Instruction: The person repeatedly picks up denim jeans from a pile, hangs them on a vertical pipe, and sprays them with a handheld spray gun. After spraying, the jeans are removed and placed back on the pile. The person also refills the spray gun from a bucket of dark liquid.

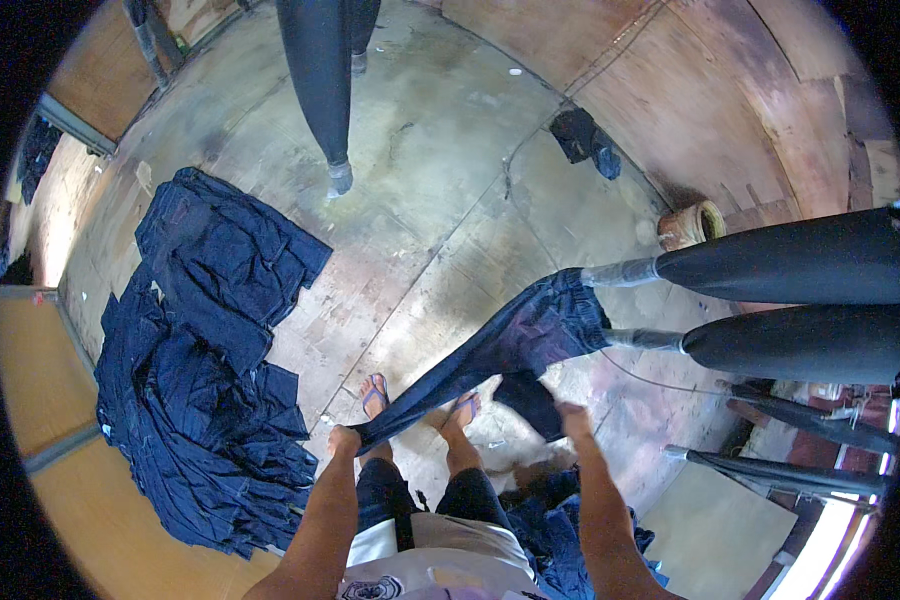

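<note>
A pair of dark blue jeans (542,322) stretches across the middle, its waist at the grey wrapped ends of two black leg-shaped forms (785,262) on the right. My left hand (345,440) is closed round the hem of one trouser leg, pulled out long toward me. At the end of the other leg, which hangs folded and short, my right hand (574,420) is closed and slightly blurred. Whether the waist still sits over the form tips or only touches them is hard to make out.
A large heap of dark jeans (205,400) lies on the floor to my left. More dark garments (550,530) lie by my right leg. Another black leg form (320,80) hangs ahead. Against the far right wall are a dark cloth (582,140) and a stained bucket (692,226).
</note>
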A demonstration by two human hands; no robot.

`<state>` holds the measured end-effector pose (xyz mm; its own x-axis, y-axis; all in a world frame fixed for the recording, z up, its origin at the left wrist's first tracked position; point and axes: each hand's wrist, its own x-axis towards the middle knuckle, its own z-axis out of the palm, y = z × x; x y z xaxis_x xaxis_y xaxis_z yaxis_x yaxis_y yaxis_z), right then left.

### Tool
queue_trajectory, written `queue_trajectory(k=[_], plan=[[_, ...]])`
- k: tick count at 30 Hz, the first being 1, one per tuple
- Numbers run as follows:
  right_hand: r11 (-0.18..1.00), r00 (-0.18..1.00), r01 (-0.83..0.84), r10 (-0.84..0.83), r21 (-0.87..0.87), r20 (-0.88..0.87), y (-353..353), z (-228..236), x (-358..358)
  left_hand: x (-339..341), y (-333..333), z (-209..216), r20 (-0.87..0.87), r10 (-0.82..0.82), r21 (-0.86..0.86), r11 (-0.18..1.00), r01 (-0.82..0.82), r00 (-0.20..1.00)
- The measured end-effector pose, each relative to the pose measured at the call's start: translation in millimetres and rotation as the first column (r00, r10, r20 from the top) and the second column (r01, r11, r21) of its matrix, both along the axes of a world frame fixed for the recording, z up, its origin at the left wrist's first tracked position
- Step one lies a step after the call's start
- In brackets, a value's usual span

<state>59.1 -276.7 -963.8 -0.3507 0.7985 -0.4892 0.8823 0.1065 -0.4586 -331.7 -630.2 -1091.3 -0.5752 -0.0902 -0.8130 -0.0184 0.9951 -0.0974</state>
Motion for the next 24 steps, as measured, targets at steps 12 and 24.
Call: queue_trajectory(k=[12,24], plan=[[0.364,0.508,-0.856,0.457,-0.367,-0.73,-256.5,15.3,-236.9,-90.2,63.2,24.2,-0.01,0.174,0.72,0.684,-0.113,0.985],[0.737,0.737,0.675,-0.671,0.039,-0.081,7.1,58.4,49.9,-6.1,-106.0,62.8,0.051,-0.006,0.268,0.963,-0.008,0.999]])
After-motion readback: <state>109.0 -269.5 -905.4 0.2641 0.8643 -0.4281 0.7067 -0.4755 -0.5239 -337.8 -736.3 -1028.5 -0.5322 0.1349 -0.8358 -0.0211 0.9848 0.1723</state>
